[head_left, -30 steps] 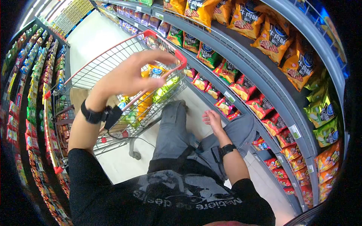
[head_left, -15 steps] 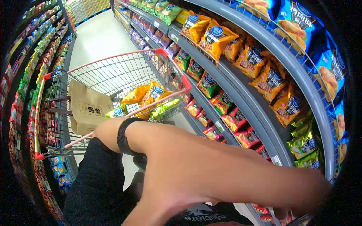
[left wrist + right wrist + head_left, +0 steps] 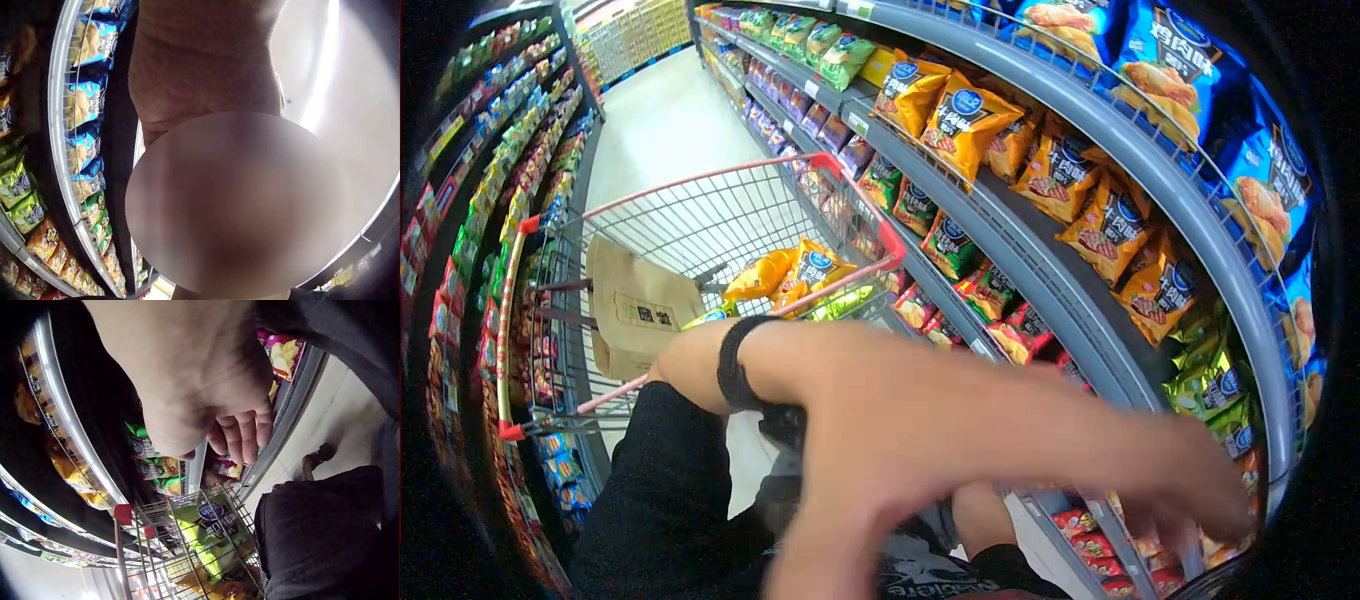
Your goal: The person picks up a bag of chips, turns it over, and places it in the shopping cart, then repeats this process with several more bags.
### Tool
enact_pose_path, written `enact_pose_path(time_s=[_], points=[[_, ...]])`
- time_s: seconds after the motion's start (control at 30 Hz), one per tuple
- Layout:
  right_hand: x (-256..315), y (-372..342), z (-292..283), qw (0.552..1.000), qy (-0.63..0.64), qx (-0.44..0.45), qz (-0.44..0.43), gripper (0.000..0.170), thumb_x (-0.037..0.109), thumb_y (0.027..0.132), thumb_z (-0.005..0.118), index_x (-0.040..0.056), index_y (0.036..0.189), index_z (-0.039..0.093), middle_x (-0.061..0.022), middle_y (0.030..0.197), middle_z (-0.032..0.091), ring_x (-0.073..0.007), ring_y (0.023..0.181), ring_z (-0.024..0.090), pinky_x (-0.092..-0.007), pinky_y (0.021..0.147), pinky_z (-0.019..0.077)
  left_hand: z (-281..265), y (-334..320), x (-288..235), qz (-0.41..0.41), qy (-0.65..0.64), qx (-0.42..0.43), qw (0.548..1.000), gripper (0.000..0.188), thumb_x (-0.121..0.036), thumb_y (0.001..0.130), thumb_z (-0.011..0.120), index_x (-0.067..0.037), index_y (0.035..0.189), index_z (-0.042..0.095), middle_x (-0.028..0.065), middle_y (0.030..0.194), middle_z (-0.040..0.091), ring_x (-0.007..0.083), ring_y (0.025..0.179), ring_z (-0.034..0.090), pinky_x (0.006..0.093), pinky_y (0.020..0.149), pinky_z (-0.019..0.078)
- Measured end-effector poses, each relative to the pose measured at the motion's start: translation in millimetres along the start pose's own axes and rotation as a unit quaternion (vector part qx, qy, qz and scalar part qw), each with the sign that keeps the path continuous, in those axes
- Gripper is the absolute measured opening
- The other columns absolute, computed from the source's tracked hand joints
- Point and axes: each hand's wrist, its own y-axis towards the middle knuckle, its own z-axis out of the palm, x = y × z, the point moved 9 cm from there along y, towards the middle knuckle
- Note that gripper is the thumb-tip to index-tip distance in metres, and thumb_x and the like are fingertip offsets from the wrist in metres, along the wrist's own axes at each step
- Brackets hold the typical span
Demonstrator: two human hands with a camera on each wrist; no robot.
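Note:
My left hand (image 3: 970,430) is raised close in front of the head camera, its back showing and its fingers stretching right, blurred and with nothing in them. In the left wrist view, the bare left hand (image 3: 206,69) fills the top, above a blurred oval. My right hand (image 3: 206,406) hangs in the right wrist view with loosely bent fingers that hold nothing. In the head view it is hidden behind the left hand. Beyond both hands stands a red-rimmed wire shopping cart (image 3: 700,185), holding orange chip bags (image 3: 815,264), green chip bags (image 3: 206,537) and a brown paper bag (image 3: 635,300).
On the right, curved shelves (image 3: 1000,225) carry rows of orange, blue, green and red chip bags. Another stocked shelf (image 3: 500,220) runs along the left. Between them, the pale aisle floor (image 3: 645,120) leads away. My trouser leg (image 3: 319,531) is beside the cart.
My left hand has risen from over the cart to just before the head camera, covering my right hand. Over the last half second it has shifted only slightly. The head view has tilted up.

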Motion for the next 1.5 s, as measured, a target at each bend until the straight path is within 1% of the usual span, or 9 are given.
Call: enact_pose_path(time_s=[0.1,0.17,0.33,0.37,0.47,0.67,1.03,1.33,1.5], points=[[-4.8,1.0,-6.1,0.999,-0.031,-0.013,-0.042,0.027,0.029,0.095,0.054,0.0048,0.105,0.059,-0.0058,0.090,0.067,-0.0139,0.074,0.064,-0.0283,0.061,0.0493,-36.9,-11.6,56.7,-0.193,0.112,-0.008,0.975,0.063,-0.038,0.075,0.079,-0.003,0.122,0.056,0.0138,0.111,0.065,0.0254,0.105,0.062,0.0389,0.090,0.0491],[-0.4,-7.5,1.4,1.000,-0.017,-0.011,-0.022,0.028,0.030,0.095,0.054,0.0047,0.106,0.059,-0.0060,0.090,0.066,-0.0140,0.073,0.064,-0.0274,0.061,0.0492,-84.8,-42.4,112.9,-0.328,0.290,-0.015,0.899,0.051,-0.036,0.080,0.074,-0.002,0.116,0.060,0.0146,0.115,0.063,0.0270,0.107,0.061,0.0364,0.091,0.0481],[42.0,-29.6,13.0,0.999,0.031,-0.006,0.028,0.027,0.028,0.095,0.052,0.0042,0.105,0.060,-0.0073,0.088,0.066,-0.0141,0.072,0.064,-0.0260,0.061,0.0494,-215.6,-115.0,167.4,-0.398,0.604,-0.086,0.685,0.048,-0.040,0.082,0.068,-0.002,0.110,0.063,0.0164,0.106,0.066,0.0322,0.099,0.063,0.0396,0.088,0.0492],[40.1,-26.6,10.2,0.999,0.033,-0.013,0.024,0.026,0.026,0.094,0.052,0.0040,0.105,0.060,-0.0074,0.088,0.066,-0.0142,0.072,0.064,-0.0260,0.061,0.0494,-236.4,-124.4,168.3,-0.383,0.612,-0.141,0.678,0.047,-0.040,0.081,0.069,-0.002,0.107,0.065,0.0173,0.103,0.067,0.0335,0.095,0.064,0.0402,0.086,0.0502],[37.2,-21.2,8.4,1.000,0.015,-0.001,0.015,0.023,0.023,0.094,0.052,0.0033,0.104,0.060,-0.0079,0.087,0.066,-0.0143,0.072,0.063,-0.0264,0.061,0.0497,-300.0,-166.0,182.9,-0.483,0.647,-0.199,0.556,0.049,-0.045,0.079,0.069,0.000,0.098,0.065,0.0194,0.090,0.068,0.0353,0.087,0.066,0.0420,0.077,0.0520],[35.2,-19.4,9.7,0.999,0.027,-0.008,0.033,0.024,0.023,0.094,0.052,0.0030,0.105,0.060,-0.0068,0.086,0.066,-0.0145,0.072,0.064,-0.0265,0.061,0.0496,-326.4,-172.1,205.9,-0.604,0.674,-0.143,0.402,0.056,-0.056,0.079,0.066,-0.002,0.096,0.068,0.0192,0.095,0.069,0.0339,0.092,0.067,0.0435,0.077,0.0538],[50.9,-25.9,11.4,0.999,0.023,-0.015,0.027,0.031,0.026,0.093,0.055,-0.0016,0.107,0.060,-0.0095,0.085,0.068,-0.0153,0.067,0.064,-0.0288,0.060,0.0505,-349.8,-208.2,224.0,-0.578,0.699,-0.176,0.382,0.042,-0.042,0.089,0.054,-0.003,0.094,0.068,0.0205,0.094,0.069,0.0377,0.090,0.067,0.0469,0.079,0.0530],[48.4,-23.0,14.5,1.000,0.000,0.007,0.023,0.026,0.023,0.092,0.054,-0.0001,0.104,0.059,-0.0081,0.088,0.068,-0.0148,0.072,0.065,-0.0277,0.061,0.0492,-336.6,-206.1,201.1,-0.454,0.703,-0.269,0.477,0.033,-0.033,0.093,0.050,-0.003,0.088,0.064,0.0249,0.083,0.064,0.0431,0.083,0.062,0.0512,0.072,0.0489],[56.4,-26.4,18.1,1.000,-0.011,0.017,0.015,0.024,0.021,0.092,0.054,0.0008,0.102,0.060,-0.0080,0.088,0.067,-0.0144,0.072,0.065,-0.0274,0.060,0.0488,-309.6,-225.9,166.8,-0.347,0.654,-0.402,0.540,0.035,-0.031,0.095,0.051,0.000,0.081,0.059,0.0207,0.072,0.061,0.0405,0.070,0.059,0.0472,0.063,0.0433]])
